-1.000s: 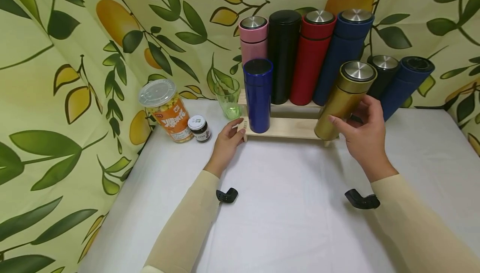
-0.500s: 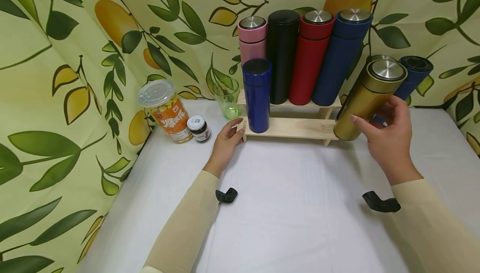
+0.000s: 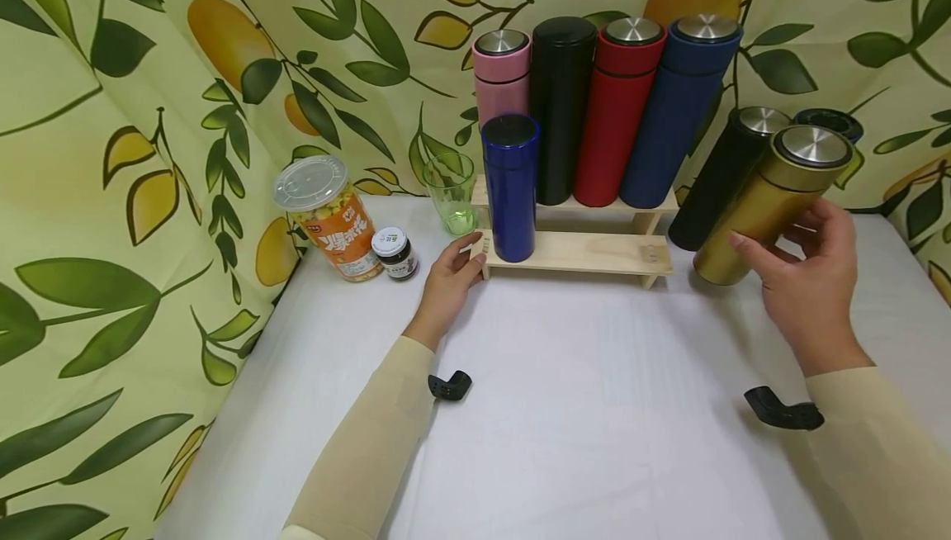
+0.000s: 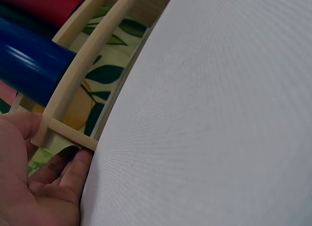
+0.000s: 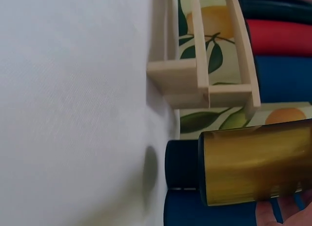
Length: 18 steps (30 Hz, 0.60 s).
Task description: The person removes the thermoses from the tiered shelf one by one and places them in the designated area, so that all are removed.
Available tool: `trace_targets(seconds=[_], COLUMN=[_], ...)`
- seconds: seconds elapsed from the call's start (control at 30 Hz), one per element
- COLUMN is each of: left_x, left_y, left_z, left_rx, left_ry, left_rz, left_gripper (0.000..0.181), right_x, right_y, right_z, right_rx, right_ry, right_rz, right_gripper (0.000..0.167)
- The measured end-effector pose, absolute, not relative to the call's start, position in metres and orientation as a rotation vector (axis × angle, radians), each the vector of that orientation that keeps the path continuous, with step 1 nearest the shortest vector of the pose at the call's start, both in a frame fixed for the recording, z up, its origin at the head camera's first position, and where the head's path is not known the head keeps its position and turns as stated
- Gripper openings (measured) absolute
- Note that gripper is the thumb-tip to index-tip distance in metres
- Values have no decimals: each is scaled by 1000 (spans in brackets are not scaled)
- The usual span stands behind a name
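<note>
In the head view my right hand (image 3: 810, 284) grips a gold thermos bottle (image 3: 765, 210) to the right of a two-tier wooden rack (image 3: 594, 253). The bottle leans rightward at its top. In the right wrist view the gold thermos (image 5: 258, 162) hangs off the table, its shadow apart from it. My left hand (image 3: 451, 280) holds the left end of the rack's lower tier; the left wrist view shows thumb and fingers about its wooden corner (image 4: 46, 123). A shiny blue thermos (image 3: 509, 193) stands on the left of that lower tier.
On the upper tier stand pink (image 3: 501, 78), black (image 3: 560, 111), red (image 3: 620, 111) and navy (image 3: 679, 111) thermoses. A black thermos (image 3: 716, 185) and a mostly hidden blue one (image 3: 828, 120) stand right. Left are a green glass (image 3: 451, 193), a small jar (image 3: 395, 255) and a popcorn tub (image 3: 330, 222).
My right hand has carried the gold thermos rightward, from the lower tier's right end to beyond the rack. My left hand has stayed at the rack's left end.
</note>
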<state>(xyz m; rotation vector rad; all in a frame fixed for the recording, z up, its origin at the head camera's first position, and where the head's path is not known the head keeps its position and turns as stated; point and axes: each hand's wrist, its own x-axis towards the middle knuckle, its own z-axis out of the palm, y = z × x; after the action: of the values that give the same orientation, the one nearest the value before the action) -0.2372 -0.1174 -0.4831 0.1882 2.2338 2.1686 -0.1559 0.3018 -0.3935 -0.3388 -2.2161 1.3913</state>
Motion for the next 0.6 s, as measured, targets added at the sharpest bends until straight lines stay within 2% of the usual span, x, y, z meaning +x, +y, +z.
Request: trace_targets(seconds=[0.3, 0.6], left_x=[-238, -238], left_y=[-118, -117], left_z=[-482, -483], left_rx=[181, 166], left_ry=[2231, 2258], left_rz=[2173, 2143], left_gripper=[45, 44], right_x=[-152, -146], right_y=[321, 339], right_z=[-399, -396], right_rx=[-394, -574], right_ry=[-2196, -2194], right_rz=[1342, 1254], right_gripper=[77, 74])
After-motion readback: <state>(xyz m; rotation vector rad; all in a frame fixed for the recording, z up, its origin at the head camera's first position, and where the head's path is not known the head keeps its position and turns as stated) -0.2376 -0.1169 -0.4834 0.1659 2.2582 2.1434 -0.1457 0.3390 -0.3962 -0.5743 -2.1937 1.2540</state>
